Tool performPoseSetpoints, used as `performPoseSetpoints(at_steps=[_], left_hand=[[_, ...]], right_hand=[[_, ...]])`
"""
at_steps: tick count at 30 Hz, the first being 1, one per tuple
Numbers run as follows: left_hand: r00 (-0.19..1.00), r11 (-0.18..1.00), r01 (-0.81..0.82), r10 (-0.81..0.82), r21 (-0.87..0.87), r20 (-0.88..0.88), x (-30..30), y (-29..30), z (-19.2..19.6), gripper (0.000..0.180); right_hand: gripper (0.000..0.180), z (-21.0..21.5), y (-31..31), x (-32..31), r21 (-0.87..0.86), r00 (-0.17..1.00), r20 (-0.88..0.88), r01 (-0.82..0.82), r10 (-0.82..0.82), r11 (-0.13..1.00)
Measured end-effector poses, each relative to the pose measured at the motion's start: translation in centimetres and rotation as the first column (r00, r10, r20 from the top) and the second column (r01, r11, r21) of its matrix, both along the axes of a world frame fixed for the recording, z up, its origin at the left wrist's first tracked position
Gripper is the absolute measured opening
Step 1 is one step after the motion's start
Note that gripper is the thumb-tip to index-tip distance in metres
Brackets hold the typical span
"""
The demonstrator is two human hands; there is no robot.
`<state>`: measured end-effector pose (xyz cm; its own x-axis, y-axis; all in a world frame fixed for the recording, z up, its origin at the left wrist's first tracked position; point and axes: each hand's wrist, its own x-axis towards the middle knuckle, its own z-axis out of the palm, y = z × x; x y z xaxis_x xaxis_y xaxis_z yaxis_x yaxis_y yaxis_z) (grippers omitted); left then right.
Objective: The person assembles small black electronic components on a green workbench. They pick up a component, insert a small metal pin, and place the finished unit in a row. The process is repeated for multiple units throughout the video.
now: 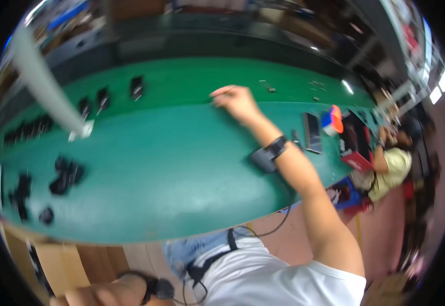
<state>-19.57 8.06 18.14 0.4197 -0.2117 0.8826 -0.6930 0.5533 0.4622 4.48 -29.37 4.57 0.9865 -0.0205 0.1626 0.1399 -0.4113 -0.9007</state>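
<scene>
1. Green strip (192, 76) meeting teal tabletop (171, 168) beneath right hand (236, 103); fingers bent, blurred, cannot tell whether gripping anything.
2. Lone black oblong part (137, 87) on that strip, well left of right hand, long axis pointing roughly away from the body.
3. Small metal piece (272, 90) nearer, just right.
4. Left hand (97, 296) low, farther from both; cannot tell whether open or closed.
</scene>
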Motion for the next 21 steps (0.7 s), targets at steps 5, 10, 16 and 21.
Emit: performPoseSetpoints(at_steps=[5, 10, 16, 21], left_hand=[[0.453, 0.334, -0.728, 0.89, 0.599, 0.053, 9.0, 2.3, -4.4, 0.042], [0.084, -0.494, -0.552, 0.769, 0.672, 0.634, 16.7, 11.2, -15.0, 0.081], [0.263, -0.388, -0.332, 0.837, 0.86, 0.479, 19.6, 18.6, -18.5, 0.072], [0.12, -0.46, -0.519, 0.795, 0.72, 0.595, 16.4, 13.7, -16.7, 0.061]], right_hand=[[0.013, -3.4, 2.8, -4.1, -0.009, 0.968, 0.243, -0.063, 0.063, 0.998], [0.014, -3.2, 3.4, -5.0, 0.118, 0.984, 0.166, -0.081, 0.06, 0.99], [0.011, -3.4, 3.5, -5.4, 0.095, 0.979, 0.203, -0.047, 0.027, 0.994], [0.011, -2.9, 3.2, -6.0, 0.093, 0.978, 0.175, -0.132, 0.114, 0.987]])
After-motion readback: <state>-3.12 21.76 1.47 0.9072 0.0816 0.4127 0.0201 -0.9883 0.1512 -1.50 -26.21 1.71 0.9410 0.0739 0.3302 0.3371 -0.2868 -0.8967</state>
